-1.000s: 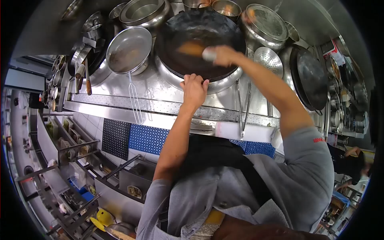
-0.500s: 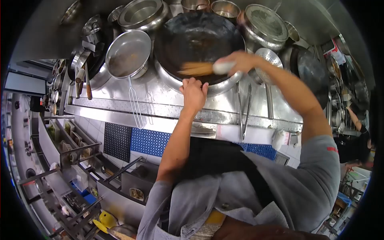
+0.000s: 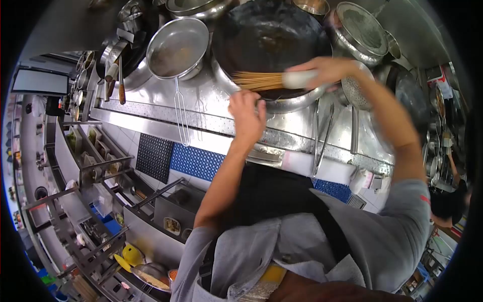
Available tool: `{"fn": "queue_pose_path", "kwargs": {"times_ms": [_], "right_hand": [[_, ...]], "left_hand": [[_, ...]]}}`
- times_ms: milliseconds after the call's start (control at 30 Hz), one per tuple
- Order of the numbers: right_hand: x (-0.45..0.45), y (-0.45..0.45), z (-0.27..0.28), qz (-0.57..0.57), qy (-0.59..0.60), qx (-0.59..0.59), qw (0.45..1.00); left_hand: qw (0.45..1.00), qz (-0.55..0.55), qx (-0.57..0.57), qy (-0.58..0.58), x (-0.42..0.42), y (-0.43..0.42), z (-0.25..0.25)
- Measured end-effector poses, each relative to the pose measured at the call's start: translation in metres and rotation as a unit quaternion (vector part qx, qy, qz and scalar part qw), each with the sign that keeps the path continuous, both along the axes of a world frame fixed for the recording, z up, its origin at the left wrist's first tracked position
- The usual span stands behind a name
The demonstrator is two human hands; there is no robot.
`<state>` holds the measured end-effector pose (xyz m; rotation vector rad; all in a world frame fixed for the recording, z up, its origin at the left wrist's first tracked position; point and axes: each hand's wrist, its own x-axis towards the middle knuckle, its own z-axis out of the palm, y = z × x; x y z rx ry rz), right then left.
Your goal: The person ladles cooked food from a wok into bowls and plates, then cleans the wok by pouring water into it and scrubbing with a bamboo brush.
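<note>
A large black wok (image 3: 271, 38) rests on a round metal ring on the steel stove top, with a little dark liquid at its bottom. My right hand (image 3: 327, 71) is closed round the white handle of a bamboo brush (image 3: 259, 80), whose thin bristles point left across the wok's near edge. At that same near edge is my left hand (image 3: 248, 111), its fingers bent over the rim with the thumb on the right. The bristle tips lie just beyond my left fingers.
Left of the wok, a strainer (image 3: 177, 48) sits over a pot. Metal tongs (image 3: 322, 141) and a perforated ladle (image 3: 356, 93) lie to the right. Lidded pots stand behind. Food containers fill a rack (image 3: 95, 171) at lower left. Another person (image 3: 450, 204) is at far right.
The brush has gone from inside the wok to its near rim, with my right hand moving right and nearer. My left hand stays at the rim. The view has shifted slightly.
</note>
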<state>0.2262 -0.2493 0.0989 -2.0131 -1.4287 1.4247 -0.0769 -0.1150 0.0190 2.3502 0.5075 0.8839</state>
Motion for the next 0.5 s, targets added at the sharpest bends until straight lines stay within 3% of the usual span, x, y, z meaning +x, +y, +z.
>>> {"fn": "queue_pose_path", "kwargs": {"times_ms": [67, 100, 167, 200, 233, 300, 367, 467, 500], "right_hand": [[0.112, -0.052, 0.000, 0.086, -0.082, -0.070, 0.990], [0.100, -0.052, 0.051, -0.092, -0.244, -0.159, 0.952], [0.127, -0.027, 0.014, -0.213, -0.470, 0.060, 0.854], [0.097, 0.009, 0.005, -0.272, -0.510, 0.101, 0.810], [0.098, 0.040, -0.043, -0.273, -0.519, 0.039, 0.809], [-0.005, 0.063, -0.040, -0.120, -0.447, -0.058, 0.885], [-0.059, 0.040, -0.059, -0.001, -0.252, 0.182, 0.951], [-0.015, -0.031, -0.010, -0.005, -0.146, 0.014, 0.989], [0.023, -0.035, -0.004, -0.034, -0.277, 0.038, 0.960]], "left_hand": [[0.999, 0.031, 0.028, -0.009, -0.021, 0.012, 0.004], [0.998, 0.055, 0.034, -0.005, -0.024, 0.010, 0.013], [0.999, 0.025, 0.044, -0.003, -0.013, 0.008, 0.016], [0.998, 0.009, 0.056, 0.003, -0.005, 0.004, 0.012], [0.998, -0.005, 0.064, 0.011, 0.000, -0.003, 0.005], [0.997, 0.006, 0.073, 0.032, 0.005, -0.004, 0.000], [0.997, 0.013, 0.068, 0.039, 0.005, -0.004, 0.006], [0.997, 0.026, 0.062, 0.030, 0.000, -0.002, 0.009], [0.998, 0.023, 0.059, 0.026, 0.002, -0.004, 0.011]]}}
